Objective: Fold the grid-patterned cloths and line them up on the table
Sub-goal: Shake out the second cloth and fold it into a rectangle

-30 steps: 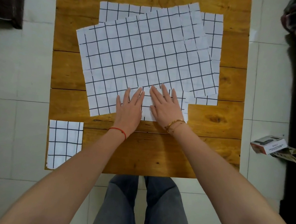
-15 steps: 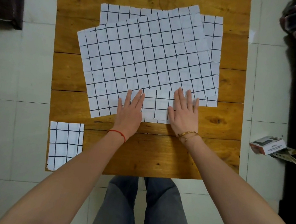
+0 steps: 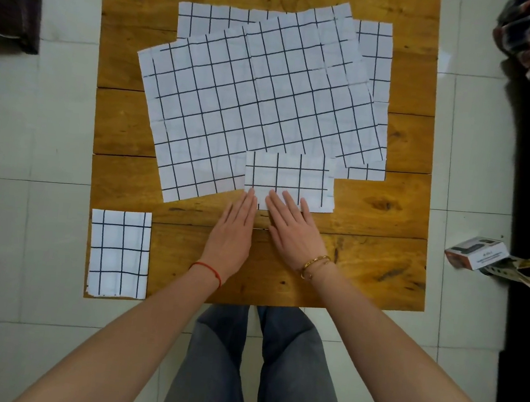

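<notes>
Head view: nearest, 1 folded cloth (image 3: 119,253) is seen laid at the table (image 3: 374,271) corner on the left. Both the left hand (image 3: 232,230) and right hand (image 3: 293,228) lie flat, fingers straight, fingertips touching the near edge of a 2nd folded cloth (image 3: 288,180). Beyond, 2 unfolded cloths (image 3: 251,101) are spread overlapping. Sliding the folded piece beside the 1st is judged next.

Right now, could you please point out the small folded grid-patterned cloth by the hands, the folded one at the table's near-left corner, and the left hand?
small folded grid-patterned cloth (image 3: 289,178), head view, its middle
corner folded grid cloth (image 3: 119,252), head view, its middle
left hand (image 3: 232,233), head view, its back
</notes>
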